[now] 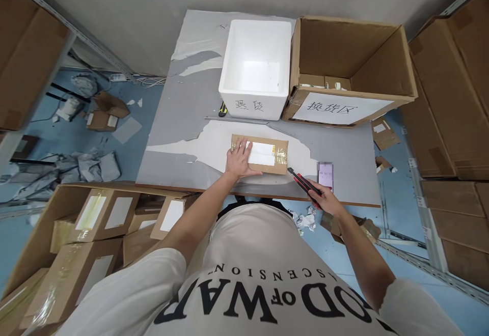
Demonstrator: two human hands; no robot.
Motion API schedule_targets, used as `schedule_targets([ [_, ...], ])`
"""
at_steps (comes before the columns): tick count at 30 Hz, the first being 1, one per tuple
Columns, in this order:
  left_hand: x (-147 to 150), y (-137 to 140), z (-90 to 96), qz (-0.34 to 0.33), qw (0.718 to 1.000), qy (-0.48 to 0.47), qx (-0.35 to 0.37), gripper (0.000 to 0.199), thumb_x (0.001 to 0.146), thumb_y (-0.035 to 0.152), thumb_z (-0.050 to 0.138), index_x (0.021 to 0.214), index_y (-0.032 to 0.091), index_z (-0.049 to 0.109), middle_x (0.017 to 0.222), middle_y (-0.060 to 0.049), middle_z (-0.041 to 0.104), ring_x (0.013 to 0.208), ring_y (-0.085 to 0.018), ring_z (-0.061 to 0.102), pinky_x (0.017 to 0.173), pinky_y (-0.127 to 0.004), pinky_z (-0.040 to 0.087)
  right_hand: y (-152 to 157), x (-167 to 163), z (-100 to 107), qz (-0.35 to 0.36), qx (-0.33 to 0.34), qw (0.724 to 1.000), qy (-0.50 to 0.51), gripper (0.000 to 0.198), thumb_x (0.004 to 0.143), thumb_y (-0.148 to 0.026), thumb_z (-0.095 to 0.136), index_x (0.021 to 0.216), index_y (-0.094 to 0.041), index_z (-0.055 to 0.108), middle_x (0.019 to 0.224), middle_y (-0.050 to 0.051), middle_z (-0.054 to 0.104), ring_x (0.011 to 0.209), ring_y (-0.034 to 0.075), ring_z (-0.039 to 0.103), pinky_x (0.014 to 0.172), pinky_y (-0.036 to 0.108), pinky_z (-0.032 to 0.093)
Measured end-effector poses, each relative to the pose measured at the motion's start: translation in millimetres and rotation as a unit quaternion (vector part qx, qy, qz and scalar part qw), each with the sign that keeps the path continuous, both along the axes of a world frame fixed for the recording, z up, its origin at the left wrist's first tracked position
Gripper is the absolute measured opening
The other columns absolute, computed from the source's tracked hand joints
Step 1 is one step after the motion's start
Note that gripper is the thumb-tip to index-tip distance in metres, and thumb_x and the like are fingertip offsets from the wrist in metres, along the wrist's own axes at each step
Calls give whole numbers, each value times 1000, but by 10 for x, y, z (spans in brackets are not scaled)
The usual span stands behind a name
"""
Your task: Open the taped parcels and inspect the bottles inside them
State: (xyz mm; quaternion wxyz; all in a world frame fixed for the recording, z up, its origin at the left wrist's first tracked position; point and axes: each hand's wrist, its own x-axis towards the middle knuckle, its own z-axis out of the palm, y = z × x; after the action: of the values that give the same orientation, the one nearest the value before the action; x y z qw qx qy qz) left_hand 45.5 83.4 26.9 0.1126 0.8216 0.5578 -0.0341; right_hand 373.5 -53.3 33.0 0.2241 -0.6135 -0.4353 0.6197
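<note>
A small taped cardboard box (280, 154) with a white label lies flat on the table near its front edge. My left hand (238, 160) rests on the box's left end, fingers spread over the label and the cardboard. In my right hand (324, 197) is a red and black utility knife (303, 181), its tip close to the lower right corner of the box. Whether the tip touches the box I cannot tell. A phone (326, 175) lies on the table just beyond my right hand.
At the table's back stand a white foam box (253, 105) and a large open carton (410, 79), both with handwriting. A yellow and black tool (222, 109) lies beside the foam box. Left of me, a big carton (42, 224) holds several parcels. Shelving with cartons (445, 96) flanks the right side.
</note>
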Motion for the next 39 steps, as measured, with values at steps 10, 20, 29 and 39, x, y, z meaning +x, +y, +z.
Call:
schedule_targets([
  [10,-24,-22,-23,-23,1000,-8,12,122,59,84,55,151,13,16,158,-19,10,146,-38,3,111,-56,14,-102,42,-242,-127,107,979,-121,72,86,-57,46,148,-22,31,87,5,61,51,12,50,48,29,48],
  [20,-30,-219,10,-52,997,-40,45,88,80,69,45,148,16,27,157,-19,13,146,-36,7,111,-64,-1,367,-437,-1073,-70,69,896,-433,62,87,-30,38,148,-24,31,116,14,46,104,29,49,95,47,39],
  [29,21,-666,-45,-80,996,-41,18,68,88,46,46,147,16,29,157,-17,17,146,-31,15,115,-58,8,349,-502,-1093,-22,72,879,-471,63,87,-30,39,148,-19,29,119,21,44,107,35,45,91,55,37],
  [39,-2,-637,-88,-76,996,-51,-6,87,74,53,61,148,18,29,156,-13,22,146,-31,15,117,-49,8,1346,-1092,6,187,412,793,-407,65,91,-40,41,149,-17,21,145,19,34,134,34,29,108,51,24],
])
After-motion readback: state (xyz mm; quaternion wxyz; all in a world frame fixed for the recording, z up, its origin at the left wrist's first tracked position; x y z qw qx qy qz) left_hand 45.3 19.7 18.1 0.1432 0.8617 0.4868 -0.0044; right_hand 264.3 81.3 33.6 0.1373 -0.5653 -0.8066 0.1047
